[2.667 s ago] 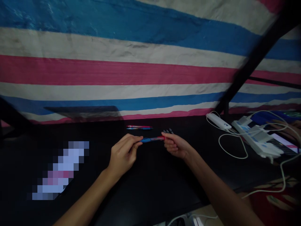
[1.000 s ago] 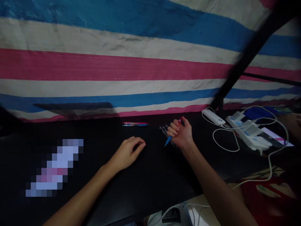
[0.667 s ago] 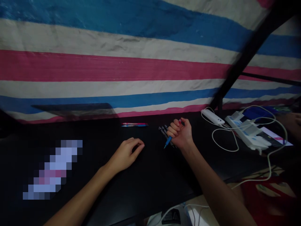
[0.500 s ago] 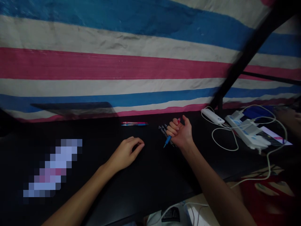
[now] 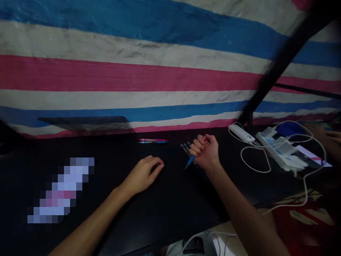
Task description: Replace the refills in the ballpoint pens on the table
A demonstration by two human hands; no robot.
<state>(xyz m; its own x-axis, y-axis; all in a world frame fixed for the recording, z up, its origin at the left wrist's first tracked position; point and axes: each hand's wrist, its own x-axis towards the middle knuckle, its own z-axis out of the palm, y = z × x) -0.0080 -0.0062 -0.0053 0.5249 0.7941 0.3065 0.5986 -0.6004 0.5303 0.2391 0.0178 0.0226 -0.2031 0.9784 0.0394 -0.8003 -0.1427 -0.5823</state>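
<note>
My right hand is turned palm up, its fingers curled round a blue pen whose tip points down to the left; a red piece shows at the thumb side. Black pens lie on the black table, partly hidden behind that hand. My left hand rests on the tabletop with fingers bent, the thumb near the index finger, and I see nothing between them. Beyond it, a red pen and a blue pen lie side by side.
A white power strip with plugs and looping cables, and a white power bank, sit at the right. Another person's hand is at the right edge. A pixelated item lies left. Striped sheeting hangs behind.
The thumb of my right hand has bent in toward the fingers. My left hand looks unchanged. At the right edge, more of the other person's hand shows.
</note>
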